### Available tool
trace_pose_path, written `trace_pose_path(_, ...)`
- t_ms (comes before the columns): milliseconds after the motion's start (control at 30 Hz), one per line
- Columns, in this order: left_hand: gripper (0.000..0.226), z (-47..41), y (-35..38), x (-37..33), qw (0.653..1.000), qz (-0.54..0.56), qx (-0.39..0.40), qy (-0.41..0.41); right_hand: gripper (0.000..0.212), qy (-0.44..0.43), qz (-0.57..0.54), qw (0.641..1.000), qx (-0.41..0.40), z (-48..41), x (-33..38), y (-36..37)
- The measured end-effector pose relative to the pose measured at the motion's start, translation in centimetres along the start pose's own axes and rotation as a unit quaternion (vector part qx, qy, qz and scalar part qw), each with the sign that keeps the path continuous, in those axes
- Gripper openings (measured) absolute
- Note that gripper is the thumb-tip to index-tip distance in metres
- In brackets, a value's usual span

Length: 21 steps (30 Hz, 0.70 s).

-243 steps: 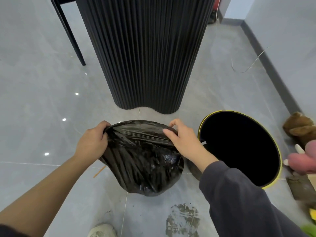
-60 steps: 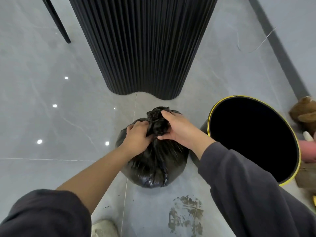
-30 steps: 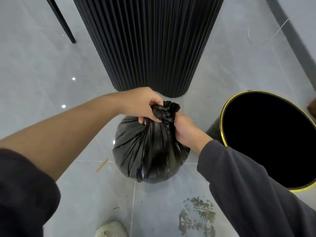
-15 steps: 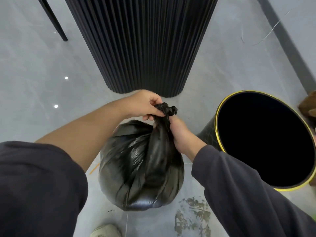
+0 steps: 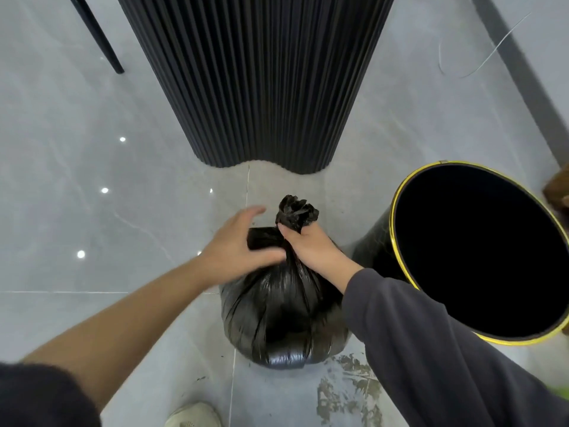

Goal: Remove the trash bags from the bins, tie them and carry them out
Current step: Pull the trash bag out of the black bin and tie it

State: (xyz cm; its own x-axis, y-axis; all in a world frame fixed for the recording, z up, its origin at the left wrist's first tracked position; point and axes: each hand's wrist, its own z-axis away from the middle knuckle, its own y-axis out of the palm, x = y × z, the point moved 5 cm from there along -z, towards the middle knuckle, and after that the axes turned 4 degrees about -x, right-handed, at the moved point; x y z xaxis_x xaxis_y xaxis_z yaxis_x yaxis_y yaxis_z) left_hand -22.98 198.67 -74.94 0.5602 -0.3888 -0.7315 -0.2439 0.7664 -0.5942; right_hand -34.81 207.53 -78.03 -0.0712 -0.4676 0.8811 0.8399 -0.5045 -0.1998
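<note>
A full black trash bag (image 5: 283, 315) stands on the grey floor tiles, its neck twisted. My right hand (image 5: 308, 246) is closed around the neck, and the bunched top (image 5: 295, 211) sticks out above my fist. My left hand (image 5: 234, 245) is blurred, just left of the neck. A twisted strip of the bag lies across its palm, held by the thumb, with the fingers stretched out. To the right stands the black bin with a yellow rim (image 5: 443, 164), its inside dark and with no bag in it.
A black fluted column (image 5: 255, 81) rises right behind the bag. A thin black furniture leg (image 5: 98, 35) is at far left. A dirty stain (image 5: 348, 386) and my shoe (image 5: 192, 416) are near me. A white cable (image 5: 480, 57) and a brown plush toy (image 5: 558, 192) lie by the right wall.
The bag, lifted half a second ago, is back down on the floor. My left hand has left the top and swung to the left of the neck with a strip of bag.
</note>
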Motion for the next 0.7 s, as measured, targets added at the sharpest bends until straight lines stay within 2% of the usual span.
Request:
trace_pose_path(100,0.126,2.2,3.7,1.3,0.992,-0.120,0.012,0.041,0.015,-0.001,0.005,0.999,-0.039,-0.4,-0.9,0.0)
trace_pose_path(167,0.127,2.1,5.2,2.1,0.989,-0.143,0.005,0.034,0.028,-0.002,0.024,0.998,-0.053,-0.5,-1.8,0.2)
trace_pose_path(267,0.128,1.5,6.1,2.8,0.986,-0.164,-0.012,0.018,0.032,0.004,0.045,0.998,-0.051,-0.6,-2.7,0.4)
trace_pose_path(467,0.133,0.6,7.2,3.5,0.987,-0.160,-0.002,0.006,0.011,0.002,0.070,0.997,-0.041,-0.7,-3.2,0.3)
trace_pose_path(567,0.133,0.4,7.7,3.9,0.987,-0.163,-0.002,0.005,0.023,0.001,0.072,0.997,-0.038,-0.5,-3.7,0.4)
trace_pose_path(700,0.130,0.2,8.4,4.1,0.984,-0.176,0.008,0.002,0.027,0.001,0.081,0.996,-0.046,-0.5,-4.2,0.5)
